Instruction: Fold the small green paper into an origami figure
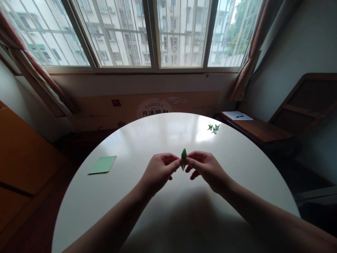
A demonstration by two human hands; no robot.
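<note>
Between my two hands, above the middle of the white table, is a small piece of folded green paper (pixel 183 160), upright and narrow with pointed ends. My left hand (pixel 161 170) pinches its left side with thumb and forefinger. On the right side, the thumb and fingers of my right hand (pixel 206 168) grip it too, the lower fingers curled loosely beneath. Several small folded green paper figures (pixel 214 128) lie together toward the table's far right. A stack of light green paper squares (pixel 103 165) rests at the left.
The round white table (pixel 126 218) reflects light from the barred window (pixel 181 35). Beyond its right edge, a brown wooden chair seat (pixel 263 130) carries a white sheet (pixel 231 115) with a dark pen (pixel 239 116). A printed box panel (pixel 195 103) stands below the window, and an orange-brown cabinet (pixel 23 151) is at left.
</note>
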